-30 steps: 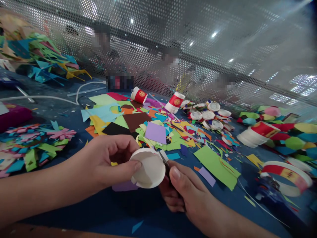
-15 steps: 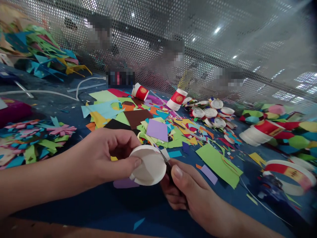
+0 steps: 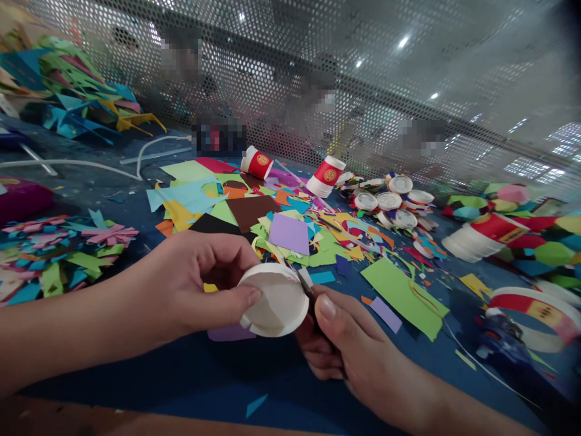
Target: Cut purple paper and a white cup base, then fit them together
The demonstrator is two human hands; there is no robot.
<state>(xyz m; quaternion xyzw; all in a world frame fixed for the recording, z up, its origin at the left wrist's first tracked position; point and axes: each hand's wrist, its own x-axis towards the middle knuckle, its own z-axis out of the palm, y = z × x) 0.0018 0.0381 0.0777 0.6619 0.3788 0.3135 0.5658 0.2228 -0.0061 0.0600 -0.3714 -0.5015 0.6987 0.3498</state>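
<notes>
My left hand (image 3: 209, 287) pinches the left side of a round white paper cup bottom (image 3: 276, 303), its thumb across the inner face. The piece has a low raised rim and is tilted toward me. My right hand (image 3: 345, 333) is wrapped around dark scissors (image 3: 307, 289), whose handles are mostly hidden by the fingers. The narrow blades lie at the upper right edge of the cup bottom, touching its rim. Below my left fingers a purple paper piece (image 3: 231, 333) shows on the blue table (image 3: 181, 387).
Coloured paper scraps (image 3: 252, 212) spread beyond my hands. Two red-and-white paper cups (image 3: 327, 175) stand behind them, beside a pile of cut cup bottoms (image 3: 389, 200). At right lie stacked cups (image 3: 485, 236) and a cup ring (image 3: 535, 312). A perforated metal screen (image 3: 272, 79) rises behind.
The cup bottom has turned slightly and shifted a little right. The scissors have moved slightly along its upper right rim. Both hands keep their grip; the view has shifted a little.
</notes>
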